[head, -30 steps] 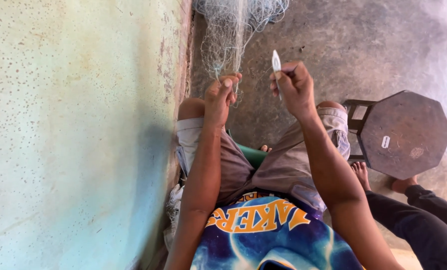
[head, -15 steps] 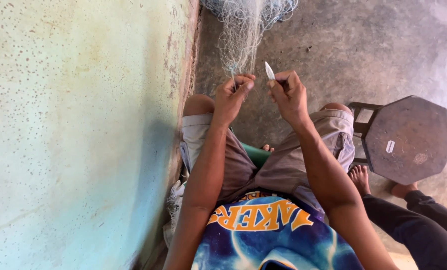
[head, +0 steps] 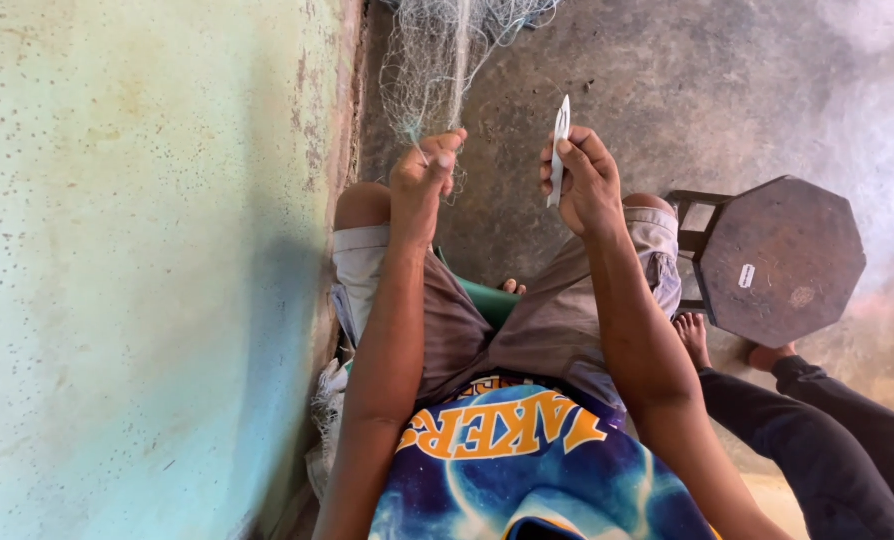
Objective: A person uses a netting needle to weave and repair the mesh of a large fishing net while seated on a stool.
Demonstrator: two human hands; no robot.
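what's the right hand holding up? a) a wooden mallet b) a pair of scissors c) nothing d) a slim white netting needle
d: the right hand grips a slim white netting needle pointing upward, while the left hand pinches the fine net beside it.

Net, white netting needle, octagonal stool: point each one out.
net (head: 437,70), head view, hanging mesh above the left hand
white netting needle (head: 561,140), head view, upper shaft
octagonal stool (head: 777,255), head view, seat top

Bare arms; grey-brown shorts (head: 527,330); blue tie-dye shirt (head: 527,480), orange lettering; possibly barefoot.
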